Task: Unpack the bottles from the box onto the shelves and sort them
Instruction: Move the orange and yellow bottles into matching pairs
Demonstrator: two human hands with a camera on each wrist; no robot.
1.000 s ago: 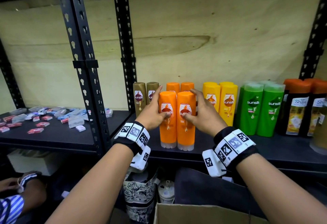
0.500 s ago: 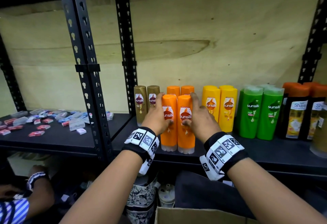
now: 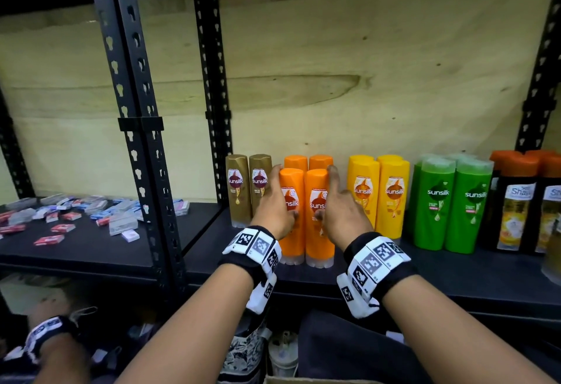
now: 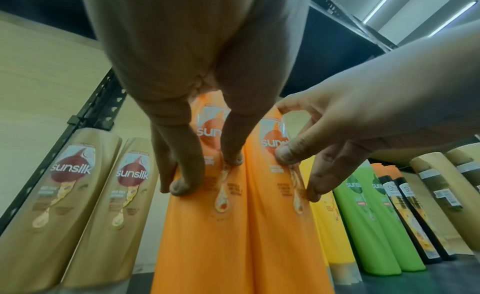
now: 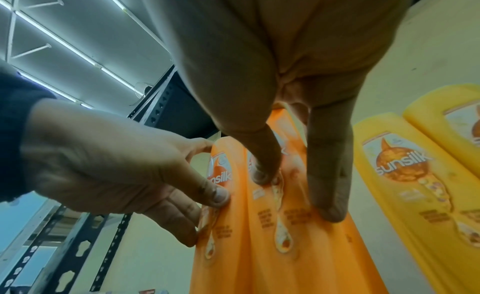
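Two orange Sunsilk bottles stand side by side near the front of the black shelf (image 3: 425, 274). My left hand (image 3: 280, 195) holds the left orange bottle (image 3: 293, 241), thumb on its label and fingers down its left side. My right hand (image 3: 326, 192) holds the right orange bottle (image 3: 320, 241) the same way from the right. The left wrist view shows my left hand (image 4: 207, 174) and right hand (image 4: 298, 175) on the labels; the right wrist view shows my right hand (image 5: 296, 195) and left hand (image 5: 205, 218). Two more orange bottles (image 3: 321, 160) stand just behind. A cardboard box edge (image 3: 303, 380) shows at the bottom.
Gold bottles (image 3: 238, 189) stand left of the orange ones. To the right are yellow bottles (image 3: 391, 198), green bottles (image 3: 437, 201) and black bottles with orange caps (image 3: 516, 201). Small packets (image 3: 60, 225) litter the left shelf beyond a black post (image 3: 142, 140). Another person's hand (image 3: 45, 332) is at lower left.
Both hands have slid the two front orange bottles back on the shelf, closer to the rear orange pair. My fingers now reach up to the caps.
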